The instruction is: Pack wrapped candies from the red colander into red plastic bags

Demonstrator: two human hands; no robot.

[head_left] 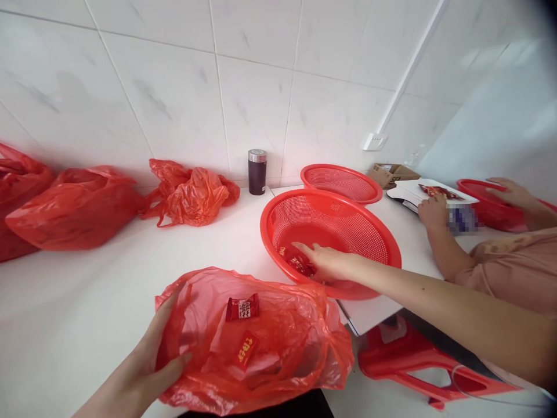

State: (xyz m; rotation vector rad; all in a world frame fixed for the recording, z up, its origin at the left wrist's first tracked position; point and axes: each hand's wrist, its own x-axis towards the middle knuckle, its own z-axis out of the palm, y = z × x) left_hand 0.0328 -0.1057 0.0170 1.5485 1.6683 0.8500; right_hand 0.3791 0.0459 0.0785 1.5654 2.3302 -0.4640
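My left hand [150, 354] grips the near-left edge of a thin red plastic bag [296, 342], its thumb inside and its other fingers behind the film. The bag's mouth is spread wide. Inside lie two small red wrapped packets, one with a white label [242, 307] and one with yellow lettering [246, 350]. My right hand [328, 261] reaches into a red plastic colander [270, 232], fingers curled down on several small red packets [298, 264] at its near left side. The thumb sticks out to the left. Some fingertips are partly hidden.
Knotted red bags [82, 206] and a crumpled one [195, 194] lie along the wall near a dark tumbler [257, 174]. Another colander [342, 180] stands behind. At right, a co-worker's hand [434, 212] rests by a white scale [404, 191]. A red stool [404, 360] is below.
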